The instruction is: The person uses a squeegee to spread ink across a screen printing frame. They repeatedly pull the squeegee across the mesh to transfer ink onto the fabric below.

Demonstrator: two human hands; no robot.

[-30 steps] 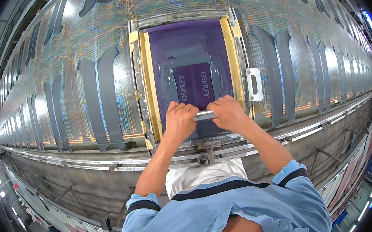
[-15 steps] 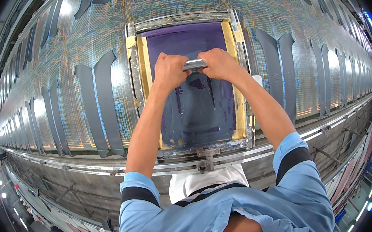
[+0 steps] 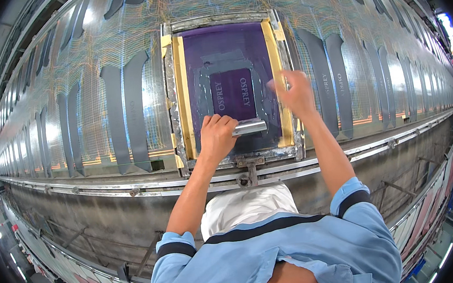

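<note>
A screen-printing frame (image 3: 173,108) with a purple mesh lies on the long table, yellow tape along its inner sides. My left hand (image 3: 218,136) is closed round the left end of a metal-handled squeegee (image 3: 250,127), low on the mesh near the frame's front edge. The squeegee's blade is hidden. Above it, a purple mesh window (image 3: 233,89) with pale lettering is bordered by smeared dark grey ink (image 3: 205,84). My right hand (image 3: 296,93) is off the squeegee, raised over the frame's right side; its thumb and fingers look apart, slightly blurred, holding nothing.
Long dark grey strips (image 3: 118,118) lie in pairs on the shiny, line-marked table on both sides of the frame, and several strips (image 3: 325,89) on the right bear pale printing. A metal rail (image 3: 203,185) with a clamp (image 3: 250,171) runs along the table's near edge.
The squeegee has come toward me, from the upper mesh to near the front edge, uncovering the lettered window. My right hand has let go and moved right.
</note>
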